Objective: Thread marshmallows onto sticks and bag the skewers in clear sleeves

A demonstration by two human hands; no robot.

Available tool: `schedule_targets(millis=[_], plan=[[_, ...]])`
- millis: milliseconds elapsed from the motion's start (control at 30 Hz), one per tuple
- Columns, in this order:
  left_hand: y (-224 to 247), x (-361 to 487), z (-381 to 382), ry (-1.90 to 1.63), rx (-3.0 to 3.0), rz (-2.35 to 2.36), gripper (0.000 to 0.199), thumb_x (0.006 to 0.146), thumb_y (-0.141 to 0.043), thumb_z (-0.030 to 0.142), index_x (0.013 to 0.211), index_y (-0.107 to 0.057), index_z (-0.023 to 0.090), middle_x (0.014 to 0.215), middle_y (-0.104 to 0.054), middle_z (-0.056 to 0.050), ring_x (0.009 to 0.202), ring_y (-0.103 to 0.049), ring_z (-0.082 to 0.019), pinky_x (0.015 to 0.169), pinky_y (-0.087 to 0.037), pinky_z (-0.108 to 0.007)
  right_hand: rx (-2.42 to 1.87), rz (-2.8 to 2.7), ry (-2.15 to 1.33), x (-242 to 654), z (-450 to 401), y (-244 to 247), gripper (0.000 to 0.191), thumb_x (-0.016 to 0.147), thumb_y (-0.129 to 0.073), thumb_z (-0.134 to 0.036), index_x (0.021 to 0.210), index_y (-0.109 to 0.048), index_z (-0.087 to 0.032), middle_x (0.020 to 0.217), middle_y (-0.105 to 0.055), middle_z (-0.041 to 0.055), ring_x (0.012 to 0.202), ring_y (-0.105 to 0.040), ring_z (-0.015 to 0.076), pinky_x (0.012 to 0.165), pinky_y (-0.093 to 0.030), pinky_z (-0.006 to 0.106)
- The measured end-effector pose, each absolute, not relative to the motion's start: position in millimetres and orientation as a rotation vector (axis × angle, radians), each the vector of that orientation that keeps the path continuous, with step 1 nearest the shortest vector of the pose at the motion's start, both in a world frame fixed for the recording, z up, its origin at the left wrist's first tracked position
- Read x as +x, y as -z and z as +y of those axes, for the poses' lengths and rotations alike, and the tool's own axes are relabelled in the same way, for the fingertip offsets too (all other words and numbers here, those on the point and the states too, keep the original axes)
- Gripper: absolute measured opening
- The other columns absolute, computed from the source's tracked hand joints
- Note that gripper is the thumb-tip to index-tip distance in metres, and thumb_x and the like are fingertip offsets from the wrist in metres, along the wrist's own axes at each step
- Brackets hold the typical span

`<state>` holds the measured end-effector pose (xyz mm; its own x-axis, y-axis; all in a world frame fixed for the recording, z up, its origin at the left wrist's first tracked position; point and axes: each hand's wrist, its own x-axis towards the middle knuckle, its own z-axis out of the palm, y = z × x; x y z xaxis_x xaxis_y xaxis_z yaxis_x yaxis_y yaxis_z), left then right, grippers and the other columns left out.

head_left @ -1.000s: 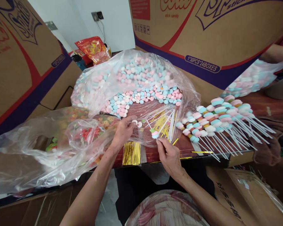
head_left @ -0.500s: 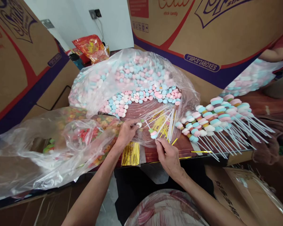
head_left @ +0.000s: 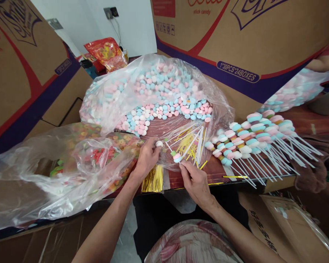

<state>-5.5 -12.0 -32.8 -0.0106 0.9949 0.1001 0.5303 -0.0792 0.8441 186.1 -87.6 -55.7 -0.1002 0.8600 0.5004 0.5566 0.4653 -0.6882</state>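
Observation:
A white round marshmallow point(head_left: 159, 144) is pinched between the thumb and fingers of my left hand point(head_left: 147, 157). My right hand point(head_left: 196, 183) is closed on the lower end of a lollipop stick point(head_left: 167, 146), which points up and left. Threaded on that stick, just above my fingers, are a blue-and-white marshmallow point(head_left: 177, 158) and a small green candy point(head_left: 173, 153). A short gap separates the white marshmallow from the stick. Beyond my hands, a clear plastic bag point(head_left: 164, 60) spills pink, blue and white marshmallows.
Loose white sticks point(head_left: 199, 144) and yellow twist ties point(head_left: 186, 146) lie before me. Finished marshmallow skewers point(head_left: 253, 133) are piled at right. A plastic bag of gummies point(head_left: 68, 182) covers the left side. Gold ties point(head_left: 152, 179) lie at the edge; large cartons point(head_left: 197, 40) stand behind.
My left hand has drawn slightly back to the left with the white marshmallow. My right hand and its stick have shifted only a little left, and the view has moved slightly.

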Motion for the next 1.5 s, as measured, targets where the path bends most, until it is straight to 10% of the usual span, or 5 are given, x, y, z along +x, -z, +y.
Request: schedule_targets(millis=[267,467,1100,1500], plan=[[24.7,4.3,-16.9,-1.168,1.091,1.35,0.035,0.068,-0.073,0.035,0.095,-0.062,0.015,0.074,-0.066,0.0,0.061,-0.06,-0.013,0.052,-0.05,-0.023,-1.16,-1.841,-0.439,186.8,-88.4,55.8,0.017,0.097,-0.05,-0.016,0.104,-0.064,-0.02,0.093,-0.075,0.0073,0.08,-0.072,0.017,0.076,-0.055,0.027],[27.4,4.7,-17.6,-1.266,1.148,1.352,0.031,0.07,-0.074,0.03,0.095,-0.068,0.014,0.091,-0.072,-0.005,0.077,-0.067,-0.015,0.072,-0.055,-0.028,-1.194,-1.891,-0.404,187.2,-86.3,57.5,0.016,0.097,-0.049,-0.017,0.099,-0.065,-0.019,0.086,-0.074,0.0058,0.072,-0.07,0.0159,0.072,-0.053,0.025],[21.7,24.5,-49.7,-1.206,1.965,1.709,0.03,0.091,-0.05,0.015,0.111,-0.071,0.023,0.094,-0.066,-0.004,0.089,-0.063,-0.016,0.082,-0.049,-0.025,-1.288,-1.87,-0.538,188.1,-84.9,50.7,0.02,0.097,-0.044,-0.021,0.079,-0.055,-0.021,0.059,-0.051,-0.0042,0.048,-0.047,0.0098,0.053,-0.035,0.021],[22.9,38.0,-76.3,-1.039,2.034,1.652,0.04,0.093,-0.043,0.01,0.122,-0.067,0.024,0.103,-0.065,-0.007,0.089,-0.065,-0.015,0.082,-0.051,-0.026,-1.15,-1.869,-0.51,188.5,-87.6,52.6,0.018,0.097,-0.042,-0.016,0.086,-0.055,-0.021,0.067,-0.059,-0.0009,0.055,-0.056,0.0113,0.059,-0.042,0.023]])
